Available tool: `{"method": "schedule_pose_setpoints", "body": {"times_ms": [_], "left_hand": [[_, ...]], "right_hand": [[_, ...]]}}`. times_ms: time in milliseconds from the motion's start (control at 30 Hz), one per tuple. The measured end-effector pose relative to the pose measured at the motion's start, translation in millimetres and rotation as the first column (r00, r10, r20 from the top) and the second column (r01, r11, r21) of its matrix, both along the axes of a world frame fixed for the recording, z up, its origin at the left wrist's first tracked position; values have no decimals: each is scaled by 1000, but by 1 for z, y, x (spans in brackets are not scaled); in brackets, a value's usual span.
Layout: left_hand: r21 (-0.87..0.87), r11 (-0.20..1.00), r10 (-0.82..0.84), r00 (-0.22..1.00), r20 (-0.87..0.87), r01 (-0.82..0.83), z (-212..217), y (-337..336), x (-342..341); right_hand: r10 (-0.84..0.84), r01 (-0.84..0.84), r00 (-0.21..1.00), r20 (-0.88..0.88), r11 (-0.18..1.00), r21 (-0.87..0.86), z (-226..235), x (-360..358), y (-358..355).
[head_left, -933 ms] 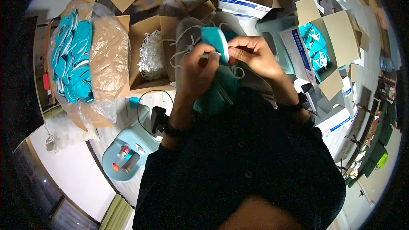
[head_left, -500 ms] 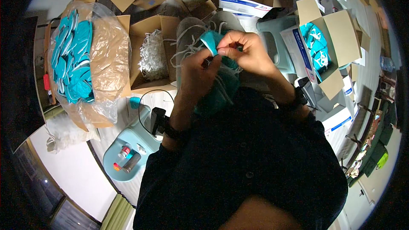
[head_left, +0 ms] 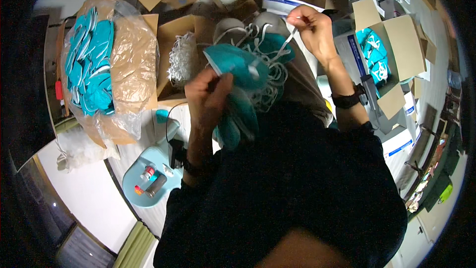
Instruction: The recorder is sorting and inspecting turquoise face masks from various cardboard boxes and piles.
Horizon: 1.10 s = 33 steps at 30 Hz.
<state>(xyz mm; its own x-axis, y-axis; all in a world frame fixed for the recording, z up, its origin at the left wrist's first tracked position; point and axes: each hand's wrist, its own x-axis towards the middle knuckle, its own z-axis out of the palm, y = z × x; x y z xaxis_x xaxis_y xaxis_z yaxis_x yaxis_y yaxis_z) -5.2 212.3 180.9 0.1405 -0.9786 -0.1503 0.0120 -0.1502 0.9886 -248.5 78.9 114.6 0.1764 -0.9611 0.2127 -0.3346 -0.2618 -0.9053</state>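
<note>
My left hand (head_left: 209, 93) is closed on the near-left edge of a teal face mask (head_left: 235, 64) with a white rim, held above my lap. Up and to the right, my right hand (head_left: 315, 32) pinches a white strap (head_left: 289, 39), which stretches down toward the masks. Whether the strap belongs to the held mask, I cannot tell. Loose white straps (head_left: 267, 87) hang in a tangle beside it. More teal masks (head_left: 233, 124) lie on my lap below my left hand, partly hidden by it and by my dark clothing.
At the left, a clear plastic bag (head_left: 131, 69) lines a carton heaped with teal masks (head_left: 91, 69). Beside it stands a carton of white straps (head_left: 181, 59). On the right, an open box (head_left: 404, 44) holds teal masks. A light-blue stool (head_left: 136, 168) carries a bottle (head_left: 148, 172).
My hands were together at one mask; now they are apart. The right has moved up and right with a strap, the left down and left with the mask. The view has shifted slightly.
</note>
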Motion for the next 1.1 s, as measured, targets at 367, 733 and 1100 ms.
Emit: {"method": "schedule_pose_setpoints", "body": {"times_ms": [367,733,1100], "left_hand": [[4,1000,20,997,69,-20,-8,-9,-13],[-292,956,119,936,332,-18,-16,4,-18],[369,907,-136,971,-194,201,-27,-5,11]], "right_hand": [[326,-321,940,102,945,-64,22,71,69],[-36,-82,937,348,945,317,-27,27,10],[298,-476,799,523,845,245,13,46,32]]}}
